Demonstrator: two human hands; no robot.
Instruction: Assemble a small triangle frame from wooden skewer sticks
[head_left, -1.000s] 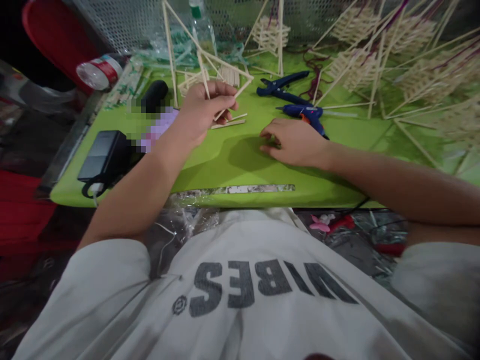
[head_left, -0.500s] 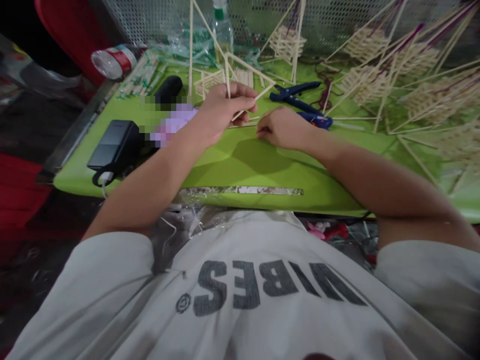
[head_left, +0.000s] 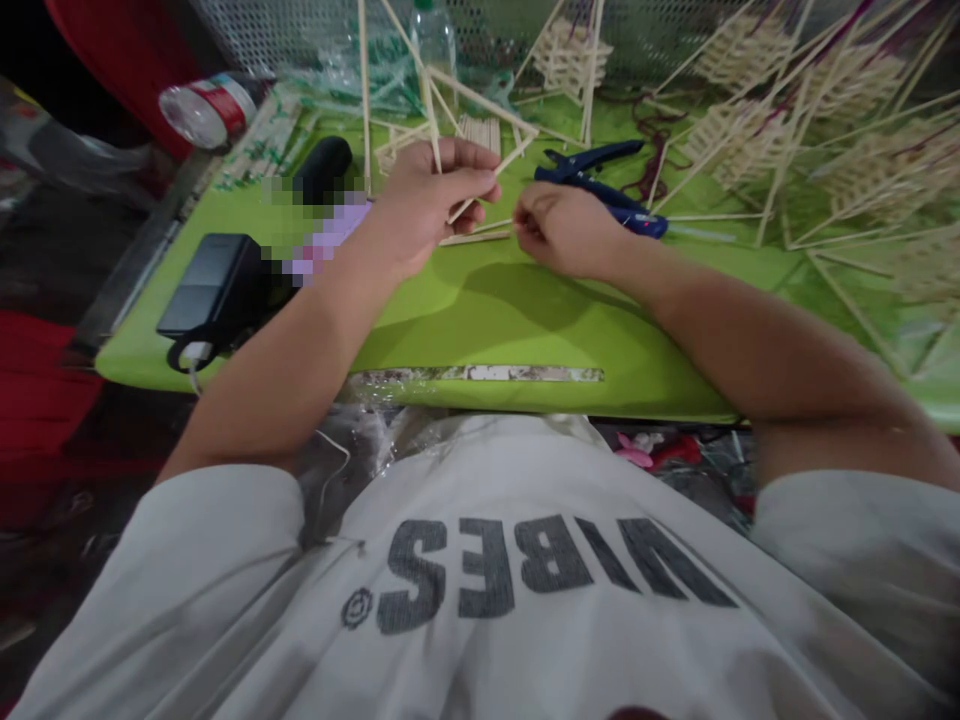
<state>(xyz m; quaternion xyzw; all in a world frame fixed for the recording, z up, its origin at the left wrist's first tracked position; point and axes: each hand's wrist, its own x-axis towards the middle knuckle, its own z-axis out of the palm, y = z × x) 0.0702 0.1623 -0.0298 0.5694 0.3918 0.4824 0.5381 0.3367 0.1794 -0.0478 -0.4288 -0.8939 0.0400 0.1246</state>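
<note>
Left hand (head_left: 427,205), upper centre of frame, grip pinched on a thin wooden stick (head_left: 474,196) that is part of the stick frame (head_left: 450,95) rising above it. Thumb and fingers are pressed together around the stick; the frame stands on the green worktop (head_left: 487,310) just behind the hand.

What changed: a second ago the right hand (head_left: 562,230) lay flat and open on the worktop, right of centre, apart from the left. Half a second ago it had slid up and left and curled. Now it sits just beside the left hand, fingers closed into a small pinch at its left edge, right where the loose sticks (head_left: 469,235) lie. I can't tell for sure what the pinch holds; something thin, likely a short stick, but it's too small to confirm. The left hand has barely shifted across all three frames, same hold on the frame.

My read: the two hands have converged at the joint, so the frame is being steadied while a piece is brought to it.

Nearby: blue glue gun (head_left: 637,220) just right of the right hand, blue pliers (head_left: 592,160) behind it, black power adapter (head_left: 206,285) at left, finished stick structures (head_left: 817,110) upper right.
</note>
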